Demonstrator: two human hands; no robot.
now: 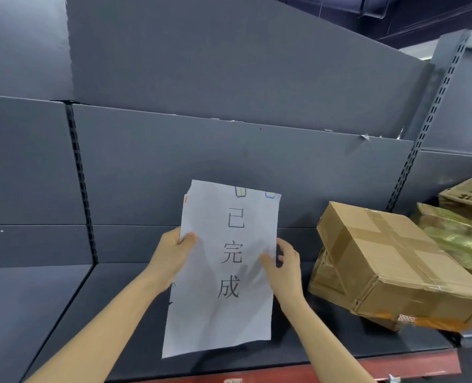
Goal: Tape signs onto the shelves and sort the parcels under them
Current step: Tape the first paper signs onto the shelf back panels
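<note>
Gripping opposite edges, your left hand (171, 252) and right hand (283, 268) both pinch a white paper sign (229, 322) printed with three black characters, held upright over the dark grey metal shelf (113, 313); a taped brown cardboard parcel (389, 261) lies tilted just to its right.

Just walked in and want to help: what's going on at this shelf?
A person holds a white paper sign with both hands: the left hand grips its left edge, the right hand pinches its right edge. The sign is up in front of the grey back panel, with tape pieces at its top edge. Cardboard parcels lie stacked on the shelf to the right.
</note>
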